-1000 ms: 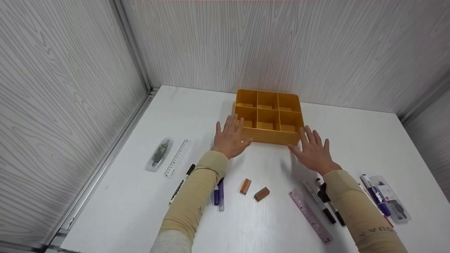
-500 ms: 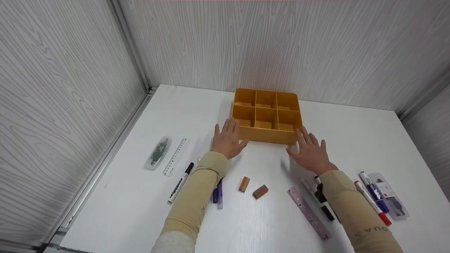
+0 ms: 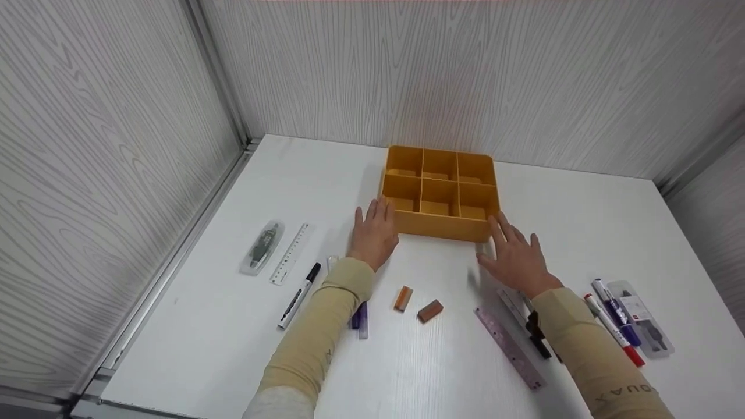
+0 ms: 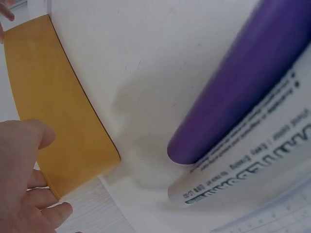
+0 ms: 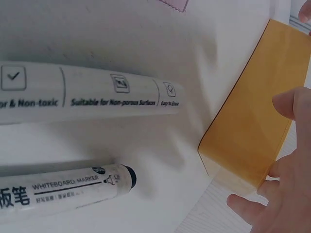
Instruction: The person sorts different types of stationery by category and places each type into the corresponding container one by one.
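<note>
A yellow-orange box [image 3: 436,224] with several compartments stands near the back wall, none of them holding anything visible. My left hand [image 3: 373,235] is at its front left corner with fingers extended. My right hand [image 3: 518,256] is at the front right corner, fingers spread and fairly straight. The left wrist view shows the left thumb over the front wall of the box [image 4: 58,97] and the other fingers near its side. Likewise, in the right wrist view, the right thumb overlaps the front wall [image 5: 257,102], with fingers around the corner.
Two erasers [image 3: 430,311] lie mid-table. On the left are a correction-tape-like item in a clear case [image 3: 263,247], a clear ruler [image 3: 291,254], a black-capped marker [image 3: 299,295] and purple pens [image 3: 362,321]. A pink ruler [image 3: 509,349], markers [image 3: 614,329] and another clear case [image 3: 640,320] lie right.
The left thumb has drawn in toward the box, and the box sits slightly nearer to me. The head view has shifted a little. Both hands stay at the front corners.
</note>
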Demonstrator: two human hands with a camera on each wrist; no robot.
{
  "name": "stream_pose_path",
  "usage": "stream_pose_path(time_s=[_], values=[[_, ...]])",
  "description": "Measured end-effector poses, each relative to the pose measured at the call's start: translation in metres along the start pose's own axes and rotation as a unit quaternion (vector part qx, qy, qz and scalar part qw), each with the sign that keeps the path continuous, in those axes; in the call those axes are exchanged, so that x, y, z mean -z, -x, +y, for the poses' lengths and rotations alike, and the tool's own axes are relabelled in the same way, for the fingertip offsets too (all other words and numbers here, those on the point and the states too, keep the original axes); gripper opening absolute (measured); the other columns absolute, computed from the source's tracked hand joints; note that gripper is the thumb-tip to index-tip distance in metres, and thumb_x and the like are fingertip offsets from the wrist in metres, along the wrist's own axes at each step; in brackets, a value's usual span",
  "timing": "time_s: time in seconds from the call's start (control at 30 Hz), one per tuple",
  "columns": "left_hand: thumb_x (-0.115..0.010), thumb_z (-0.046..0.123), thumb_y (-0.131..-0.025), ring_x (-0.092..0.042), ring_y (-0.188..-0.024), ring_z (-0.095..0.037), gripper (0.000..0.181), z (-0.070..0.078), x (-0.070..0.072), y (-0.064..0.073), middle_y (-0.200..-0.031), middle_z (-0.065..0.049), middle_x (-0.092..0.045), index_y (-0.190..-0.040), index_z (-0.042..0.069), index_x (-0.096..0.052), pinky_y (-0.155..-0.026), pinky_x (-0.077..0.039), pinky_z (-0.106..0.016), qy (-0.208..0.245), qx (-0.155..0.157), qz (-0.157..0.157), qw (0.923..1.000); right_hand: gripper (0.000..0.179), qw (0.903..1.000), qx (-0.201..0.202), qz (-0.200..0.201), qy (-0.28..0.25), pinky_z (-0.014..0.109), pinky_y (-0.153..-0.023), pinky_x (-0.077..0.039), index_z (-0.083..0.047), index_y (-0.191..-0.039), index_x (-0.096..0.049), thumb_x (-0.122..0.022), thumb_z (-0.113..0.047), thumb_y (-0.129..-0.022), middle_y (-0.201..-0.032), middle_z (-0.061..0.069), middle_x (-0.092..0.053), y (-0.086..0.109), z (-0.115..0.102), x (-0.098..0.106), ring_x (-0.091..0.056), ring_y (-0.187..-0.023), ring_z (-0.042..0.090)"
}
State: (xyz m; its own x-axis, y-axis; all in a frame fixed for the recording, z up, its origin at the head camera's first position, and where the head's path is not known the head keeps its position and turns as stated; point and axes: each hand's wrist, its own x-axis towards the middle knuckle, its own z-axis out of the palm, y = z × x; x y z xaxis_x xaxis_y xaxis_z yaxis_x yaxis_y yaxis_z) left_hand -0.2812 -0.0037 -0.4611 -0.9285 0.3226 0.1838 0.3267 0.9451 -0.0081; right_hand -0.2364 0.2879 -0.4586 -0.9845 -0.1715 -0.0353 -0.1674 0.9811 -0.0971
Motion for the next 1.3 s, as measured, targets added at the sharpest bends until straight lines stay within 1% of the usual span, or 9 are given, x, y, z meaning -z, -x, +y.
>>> stream_pose_path(time_s=[0.23, 0.33, 0.43, 0.5, 0.67, 0.73, 0.8, 1.03, 1.3], values=[[-0.055, 0.027, -0.101, -0.033, -0.148, -0.031, 0.062, -0.008, 0.003, 0.009, -0.162, -0.013, -0.030, -0.155, 0.007, -0.030, -0.118, -0.030, -0.053, -0.011, -0.015, -0.025, 0.9995, 0.084, 0.9997, 0.008, 0.015, 0.019, 0.074, -0.111, -0.020, -0.004, -0.158, -0.010, -0.055, -0.041, -0.097, -0.165, 0.020, -0.012, 0.007, -0.005, -0.002, -0.034, -0.142, 0.044], [-0.056, 0.026, -0.101, -0.034, -0.147, -0.032, 0.061, -0.012, 0.004, 0.014, -0.162, -0.013, -0.029, -0.154, 0.008, -0.032, -0.118, -0.030, -0.054, -0.007, -0.020, -0.026, 0.9994, 0.084, 0.9992, 0.016, 0.025, 0.025, 0.074, -0.111, -0.021, -0.003, -0.158, -0.013, -0.057, -0.039, -0.096, -0.165, 0.019, -0.013, 0.012, -0.008, -0.003, -0.037, -0.141, 0.044], [-0.058, 0.024, -0.100, -0.037, -0.146, -0.033, 0.060, -0.016, 0.003, 0.019, -0.161, -0.013, -0.032, -0.153, 0.009, -0.034, -0.117, -0.031, -0.054, 0.002, -0.025, -0.019, 0.9995, 0.083, 0.9988, 0.022, 0.032, 0.031, 0.073, -0.111, -0.022, -0.004, -0.158, -0.014, -0.058, -0.038, -0.095, -0.165, 0.019, -0.014, 0.016, -0.011, -0.003, -0.038, -0.141, 0.043], [-0.059, 0.022, -0.099, -0.040, -0.143, -0.034, 0.058, -0.018, 0.002, 0.021, -0.159, -0.014, -0.035, -0.151, 0.008, -0.037, -0.115, -0.034, -0.055, 0.008, -0.030, -0.005, 0.9995, 0.082, 0.9982, 0.027, 0.042, 0.033, 0.073, -0.111, -0.023, -0.003, -0.157, -0.016, -0.059, -0.037, -0.095, -0.165, 0.019, -0.016, 0.019, -0.012, -0.003, -0.040, -0.139, 0.043], [-0.057, 0.019, -0.100, -0.044, -0.140, -0.034, 0.055, -0.021, 0.002, 0.026, -0.159, -0.013, -0.035, -0.151, 0.008, -0.038, -0.112, -0.038, -0.056, 0.022, -0.038, -0.003, 0.9990, 0.080, 0.9967, 0.039, 0.062, 0.034, 0.072, -0.110, -0.026, -0.003, -0.156, -0.022, -0.060, -0.035, -0.094, -0.163, 0.020, -0.022, 0.025, -0.013, -0.004, -0.045, -0.136, 0.043], [-0.056, 0.020, -0.100, -0.043, -0.141, -0.034, 0.056, -0.021, 0.002, 0.028, -0.160, -0.012, -0.033, -0.152, 0.009, -0.036, -0.113, -0.037, -0.056, 0.025, -0.040, -0.011, 0.9988, 0.079, 0.9964, 0.041, 0.066, 0.035, 0.072, -0.110, -0.026, -0.004, -0.156, -0.023, -0.060, -0.035, -0.094, -0.163, 0.019, -0.023, 0.028, -0.013, -0.005, -0.045, -0.136, 0.042], [-0.057, 0.020, -0.100, -0.042, -0.141, -0.033, 0.057, -0.021, 0.002, 0.030, -0.161, -0.012, -0.032, -0.152, 0.009, -0.036, -0.114, -0.036, -0.056, 0.031, -0.042, -0.010, 0.9986, 0.079, 0.9958, 0.044, 0.071, 0.037, 0.072, -0.109, -0.027, -0.004, -0.156, -0.023, -0.060, -0.035, -0.094, -0.162, 0.019, -0.024, 0.031, -0.013, -0.005, -0.046, -0.135, 0.042], [-0.055, 0.015, -0.100, -0.045, -0.139, -0.034, 0.056, -0.020, 0.001, 0.040, -0.160, -0.014, -0.033, -0.152, 0.007, -0.035, -0.113, -0.037, -0.055, 0.044, -0.053, 0.009, 0.9976, 0.077, 0.9918, 0.062, 0.106, 0.035, 0.072, -0.108, -0.030, -0.003, -0.154, -0.028, -0.063, -0.032, -0.092, -0.160, 0.020, -0.030, 0.040, -0.011, -0.008, -0.049, -0.132, 0.042], [-0.056, 0.017, -0.099, -0.047, -0.138, -0.033, 0.058, -0.018, -0.001, 0.049, -0.160, -0.014, -0.033, -0.152, 0.007, -0.035, -0.113, -0.038, -0.053, 0.047, -0.057, 0.019, 0.9971, 0.075, 0.9888, 0.077, 0.122, 0.036, 0.071, -0.108, -0.032, -0.002, -0.153, -0.031, -0.064, -0.028, -0.092, -0.159, 0.019, -0.033, 0.051, -0.009, -0.012, -0.051, -0.130, 0.041]])
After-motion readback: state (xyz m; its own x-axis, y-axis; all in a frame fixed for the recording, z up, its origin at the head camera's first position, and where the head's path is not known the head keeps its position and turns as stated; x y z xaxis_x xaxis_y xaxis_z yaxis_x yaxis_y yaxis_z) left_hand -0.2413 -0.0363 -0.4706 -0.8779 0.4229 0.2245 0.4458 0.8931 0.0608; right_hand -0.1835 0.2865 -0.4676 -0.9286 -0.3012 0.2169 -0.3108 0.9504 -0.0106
